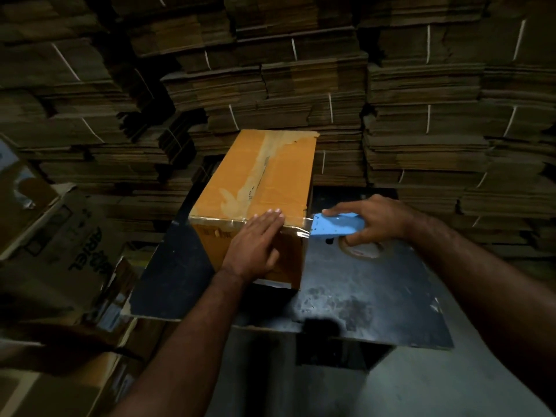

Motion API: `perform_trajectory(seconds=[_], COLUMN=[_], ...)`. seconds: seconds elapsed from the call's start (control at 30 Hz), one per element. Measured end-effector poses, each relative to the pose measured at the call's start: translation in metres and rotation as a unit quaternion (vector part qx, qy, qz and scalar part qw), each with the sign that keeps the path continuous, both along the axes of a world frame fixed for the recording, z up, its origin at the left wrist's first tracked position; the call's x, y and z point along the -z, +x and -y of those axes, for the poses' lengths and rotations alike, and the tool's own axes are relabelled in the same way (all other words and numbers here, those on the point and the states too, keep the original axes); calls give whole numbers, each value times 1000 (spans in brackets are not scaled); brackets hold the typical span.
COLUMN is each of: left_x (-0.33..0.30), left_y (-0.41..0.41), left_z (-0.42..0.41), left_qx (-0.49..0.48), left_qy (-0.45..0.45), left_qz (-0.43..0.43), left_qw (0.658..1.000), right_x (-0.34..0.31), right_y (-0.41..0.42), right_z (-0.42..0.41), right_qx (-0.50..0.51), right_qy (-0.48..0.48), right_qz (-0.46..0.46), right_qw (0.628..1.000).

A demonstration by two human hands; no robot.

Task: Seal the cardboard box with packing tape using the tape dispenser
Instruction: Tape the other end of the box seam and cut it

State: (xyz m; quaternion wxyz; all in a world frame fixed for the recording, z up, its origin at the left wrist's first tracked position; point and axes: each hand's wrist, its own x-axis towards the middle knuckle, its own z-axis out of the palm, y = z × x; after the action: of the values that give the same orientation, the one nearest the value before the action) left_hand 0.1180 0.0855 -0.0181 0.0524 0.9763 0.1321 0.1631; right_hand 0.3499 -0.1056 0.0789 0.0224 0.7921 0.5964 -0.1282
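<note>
Forearms reach in from the bottom of the view toward a dark counter where the cardboard box sits, closed, its long top seam under an old, wrinkled strip of tape. The left hand lies flat with fingers straight, pressing a fresh band of clear packing tape along the box's near top edge. The right hand has its grip curled around the blue tape dispenser, held just off the box's right corner with tape stretched taut between corner and dispenser.

Likely troubles from here: if the left hand lifts early, the pull could peel the band off the edge. A slanted pull could wrinkle the tape or let it stick to itself. A weak tear at the blade would leave a ragged tail. A hard tug might also slide the box across the counter.

Whatever the box holds is hidden by its shut flaps. Bundled flat cartons are stacked behind, and a printed carton stands at the left, its contents unseen.
</note>
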Motion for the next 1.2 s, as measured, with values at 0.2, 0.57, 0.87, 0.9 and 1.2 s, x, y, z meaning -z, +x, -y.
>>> perform_trajectory(seconds=[0.2,0.57,0.87,0.9,1.2], left_x=[-14,-21,-6,-6,-9], left_y=[4,41,42,42,45], left_z=[8,51,41,40,40], left_qx=[-33,37,72,73,59], left_qy=[5,69,89,87,109], left_qz=[5,-29,-8,-8,-43], left_qw=[999,996,993,994,991], right_x=[2,5,56,60,18], right_y=[-5,-4,1,0,-17], right_z=[1,5,36,34,-18], right_qx=[8,0,26,30,16], right_qy=[-3,31,121,120,2], right_qz=[44,55,-16,-18,111], right_qw=[999,998,992,992,994])
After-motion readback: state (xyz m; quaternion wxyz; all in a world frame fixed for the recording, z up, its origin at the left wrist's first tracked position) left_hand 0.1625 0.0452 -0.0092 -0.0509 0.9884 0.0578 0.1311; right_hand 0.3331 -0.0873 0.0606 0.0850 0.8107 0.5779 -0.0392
